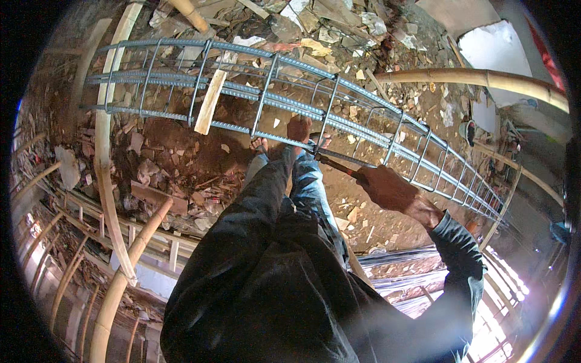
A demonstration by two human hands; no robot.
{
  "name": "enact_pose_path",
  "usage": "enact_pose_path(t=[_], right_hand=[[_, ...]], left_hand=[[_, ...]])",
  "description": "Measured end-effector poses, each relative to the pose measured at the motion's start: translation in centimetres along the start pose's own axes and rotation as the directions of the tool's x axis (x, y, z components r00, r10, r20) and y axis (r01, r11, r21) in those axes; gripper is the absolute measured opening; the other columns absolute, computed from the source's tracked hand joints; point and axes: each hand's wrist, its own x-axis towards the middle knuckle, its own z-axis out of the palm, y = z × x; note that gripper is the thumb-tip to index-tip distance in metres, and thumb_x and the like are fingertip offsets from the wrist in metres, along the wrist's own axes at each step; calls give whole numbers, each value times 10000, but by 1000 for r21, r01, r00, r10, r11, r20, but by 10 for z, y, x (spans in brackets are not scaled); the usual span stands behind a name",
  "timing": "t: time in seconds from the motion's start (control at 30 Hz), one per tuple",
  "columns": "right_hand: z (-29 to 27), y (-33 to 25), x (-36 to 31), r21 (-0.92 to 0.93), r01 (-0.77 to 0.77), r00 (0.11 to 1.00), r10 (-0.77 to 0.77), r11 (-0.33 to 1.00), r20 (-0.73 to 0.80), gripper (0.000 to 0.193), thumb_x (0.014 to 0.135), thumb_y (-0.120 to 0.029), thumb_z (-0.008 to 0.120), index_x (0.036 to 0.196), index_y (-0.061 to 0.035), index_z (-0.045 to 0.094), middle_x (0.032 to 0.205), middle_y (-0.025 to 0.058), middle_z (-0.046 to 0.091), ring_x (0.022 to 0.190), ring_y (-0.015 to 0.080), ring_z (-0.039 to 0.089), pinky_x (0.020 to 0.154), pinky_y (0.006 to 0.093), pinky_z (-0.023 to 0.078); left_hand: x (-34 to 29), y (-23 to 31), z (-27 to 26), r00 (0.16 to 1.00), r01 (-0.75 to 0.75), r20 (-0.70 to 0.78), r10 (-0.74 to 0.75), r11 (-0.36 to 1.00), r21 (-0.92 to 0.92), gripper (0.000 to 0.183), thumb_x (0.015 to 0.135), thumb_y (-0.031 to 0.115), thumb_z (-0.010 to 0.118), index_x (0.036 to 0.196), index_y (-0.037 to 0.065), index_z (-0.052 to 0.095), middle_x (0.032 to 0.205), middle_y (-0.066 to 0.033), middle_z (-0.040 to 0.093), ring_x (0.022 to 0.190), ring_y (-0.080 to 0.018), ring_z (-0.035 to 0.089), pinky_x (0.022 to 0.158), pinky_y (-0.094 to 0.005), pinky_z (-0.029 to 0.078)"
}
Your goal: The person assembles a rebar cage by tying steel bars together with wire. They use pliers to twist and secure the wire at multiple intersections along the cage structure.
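Observation:
A long rebar cage [290, 107], made of ribbed steel bars tied with rectangular stirrups, runs across in front of me from the left to the far right. My left hand [299, 128] is closed at its near bar, beside a stirrup. My right hand [390, 190] grips a dark, slim metal tool [336, 166] with a reddish-brown handle. The tool's tip meets the near bar just right of my left hand, where a stirrup crosses. Its jaw shape is too small to make out. My feet [259, 145] stand below the cage.
A short wooden strip [210, 103] lies across the cage. Wooden supports [103, 151] and bamboo poles [472, 77] stand around it. Broken rubble [151, 175] covers the ground. Bundled thin steel rods [405, 272] lie at the lower right.

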Motion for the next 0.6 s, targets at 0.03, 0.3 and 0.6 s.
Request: enact_pose_path(t=[0.03, 0.3, 0.6], right_hand=[[-2, -1, 2, 3, 25, 1000, -25, 1000, 13, 213, 1047, -175, 586, 1102, 17, 657, 853, 260, 721, 829, 450, 741, 718, 555, 588], [-15, -2, 5, -23, 23, 999, -21, 999, 49, 217, 1053, -186, 581, 1105, -9, 694, 873, 261, 723, 835, 459, 733, 721, 554, 584], [28, 5, -1, 128, 80, 996, -84, 989, 25, 269, 1063, -226, 582, 1170, 10, 655, 863, 165, 700, 756, 384, 690, 681, 492, 566]], left_hand=[[1, 0, 2, 998, 53, 47, -52, 999, -13, 208, 959, 250, 610, 969, 67, 707, 870, -205, 696, 888, -412, 689, 777, -533, 529], [-7, -21, 30, 988, -85, -137, 68, 988, -126, 212, 955, 276, 672, 922, 67, 660, 842, -153, 662, 807, -378, 662, 715, -512, 527], [-5, 26, -8, 916, 362, 84, -393, 717, -596, 270, 972, 294, 735, 906, 73, 596, 782, -94, 571, 744, -256, 633, 690, -449, 584]])
